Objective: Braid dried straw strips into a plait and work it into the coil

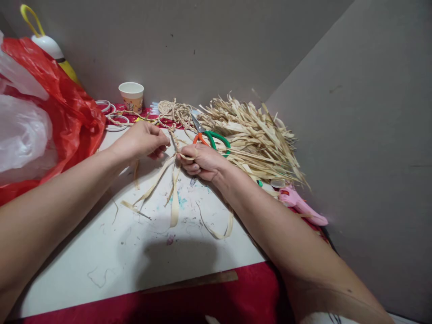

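Pinching fibre strip (189,158) with right hand (204,162) at braided cord (173,134), near scissors (201,129); curling left hand (143,139) just beside cord, cannot tell whether gripping.

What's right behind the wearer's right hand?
Just past the right hand: scissors with green and orange handles, beside a heap of pale dried strips. Whatever lies directly behind the fingers and palm is covered, so I can't tell.
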Available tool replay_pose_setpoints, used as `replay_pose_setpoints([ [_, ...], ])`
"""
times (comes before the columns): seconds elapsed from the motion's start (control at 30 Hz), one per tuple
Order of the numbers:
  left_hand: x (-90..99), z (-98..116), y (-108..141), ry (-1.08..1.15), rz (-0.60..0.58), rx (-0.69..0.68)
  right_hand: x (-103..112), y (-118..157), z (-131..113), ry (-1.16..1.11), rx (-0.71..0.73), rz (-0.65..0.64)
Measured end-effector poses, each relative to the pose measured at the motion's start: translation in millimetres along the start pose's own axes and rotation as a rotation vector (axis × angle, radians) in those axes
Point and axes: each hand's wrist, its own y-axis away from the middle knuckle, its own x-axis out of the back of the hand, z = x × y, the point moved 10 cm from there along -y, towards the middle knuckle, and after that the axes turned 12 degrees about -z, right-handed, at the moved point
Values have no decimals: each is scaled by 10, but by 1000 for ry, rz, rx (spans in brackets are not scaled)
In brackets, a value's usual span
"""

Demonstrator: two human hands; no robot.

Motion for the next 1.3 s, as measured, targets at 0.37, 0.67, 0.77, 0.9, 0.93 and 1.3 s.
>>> replay_pose_setpoints([
  [0.37, -397, -238, -57, 299, -273, 93, -82, 8, -7, 10, 5, -127],
  [0.67, -325, -140, -32, -135, -219, 18, -79, 60, -4, 216, 1, -140],
  [0.77, -402, -164, -23, -96, -269, 45, -16, 76, -44, 418, 14, -75],
  [0.9, -482, -245, -42, 40, -342, 99, 31, 107, -131, 680, 35, -2],
  [0.93, -505, -264, -48, 92, -366, 108, 34, 112, -145, 717, 36, 4],
  [1.3, -497, -320, -85, 314, -339, 99, -98, 158, -333, 1151, 103, 82],
])
